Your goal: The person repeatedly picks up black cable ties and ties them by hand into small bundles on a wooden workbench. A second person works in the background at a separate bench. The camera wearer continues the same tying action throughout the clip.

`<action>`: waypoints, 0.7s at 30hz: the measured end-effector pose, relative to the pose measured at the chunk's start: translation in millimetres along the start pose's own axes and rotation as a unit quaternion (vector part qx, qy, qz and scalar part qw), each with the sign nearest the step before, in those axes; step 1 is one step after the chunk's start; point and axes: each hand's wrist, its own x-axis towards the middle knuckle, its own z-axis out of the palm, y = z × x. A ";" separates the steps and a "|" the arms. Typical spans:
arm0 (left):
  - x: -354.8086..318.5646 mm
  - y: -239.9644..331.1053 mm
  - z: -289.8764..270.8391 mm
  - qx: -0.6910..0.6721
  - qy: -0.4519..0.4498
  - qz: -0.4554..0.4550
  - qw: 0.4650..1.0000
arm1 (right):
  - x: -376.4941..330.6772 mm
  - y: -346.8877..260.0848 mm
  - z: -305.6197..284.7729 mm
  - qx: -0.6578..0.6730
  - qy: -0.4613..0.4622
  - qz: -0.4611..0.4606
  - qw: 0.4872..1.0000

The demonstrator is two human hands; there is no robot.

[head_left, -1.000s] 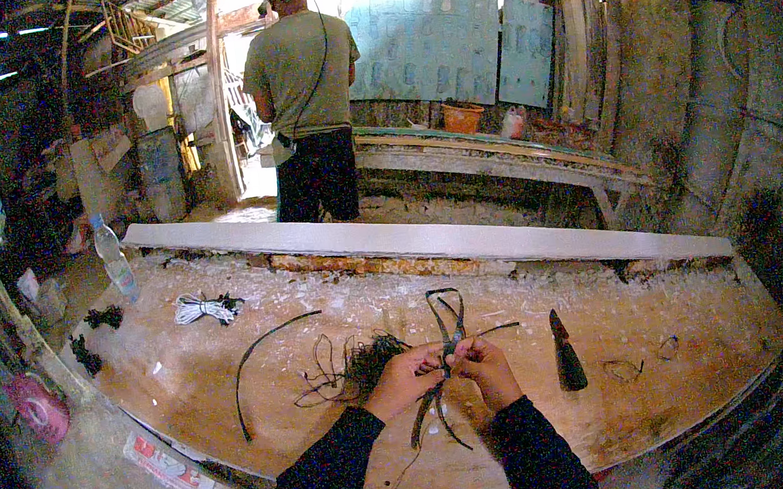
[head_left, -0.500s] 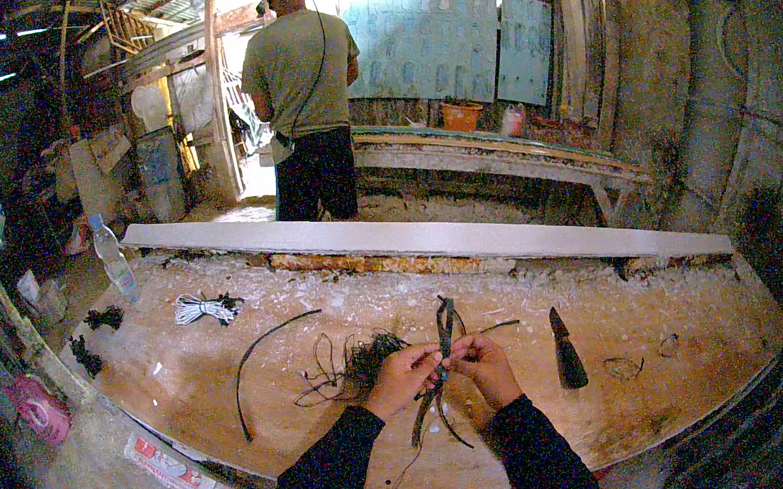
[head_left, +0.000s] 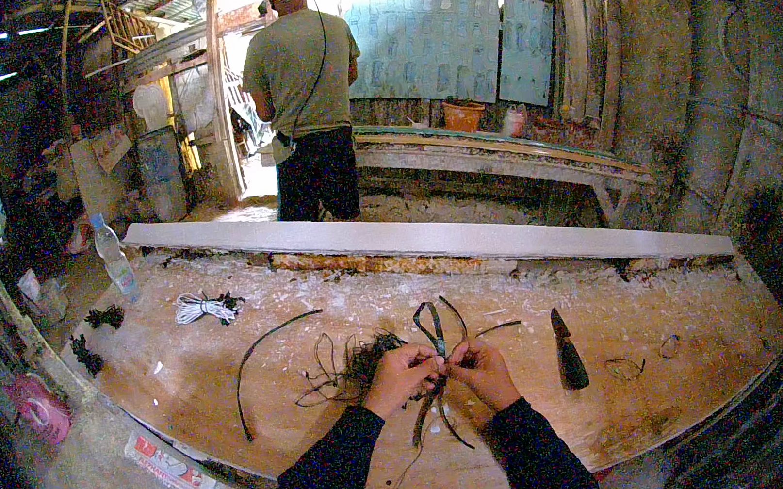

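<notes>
My left hand (head_left: 402, 380) and my right hand (head_left: 484, 373) meet above the near middle of the wooden table. Thumbs and fingertips of both pinch a bundle of dark flat strips (head_left: 421, 426) at its middle. Above the fingers, one strip bends into a loop and another stands beside it; the other ends hang below, with a thin thread trailing toward the table edge. My fingers cover the pinched spot. A tangle of black thread (head_left: 363, 361) lies just past my left hand. To the right of my right hand lies a dark knife-like tool (head_left: 570, 359).
On the table (head_left: 194, 386) lie a curved dark strip (head_left: 239, 400), a white cord bundle (head_left: 199, 308) and small black bundles (head_left: 105, 319). A clear bottle (head_left: 112, 254) stands at left. A long white board (head_left: 410, 233) runs along the far edge. Beyond it stands a person (head_left: 302, 89), back turned.
The strips above my fingers have spread apart, with one opening into a wider loop to the left. My hands remain in nearly the same place, still pinching.
</notes>
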 end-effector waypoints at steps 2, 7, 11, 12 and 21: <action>0.1 1.1 -0.4 -0.014 0.006 0.002 1.000 | 0.1 1.1 1.1 0.015 -0.004 -0.007 1.000; 0.2 2.6 -0.9 -0.067 0.047 0.001 0.997 | 0.4 -1.5 4.0 0.033 -0.021 -0.016 0.999; 1.1 2.5 -2.4 -0.151 0.069 -0.035 0.985 | -6.0 -8.4 6.8 0.055 -0.034 0.013 0.998; 1.3 2.6 -2.7 -0.170 0.075 -0.048 0.981 | -8.1 -9.4 7.8 0.107 -0.040 0.032 0.993; -0.3 7.0 -2.0 -0.180 0.094 -0.040 0.978 | -7.2 -9.8 10.1 -0.059 -0.062 -0.034 0.996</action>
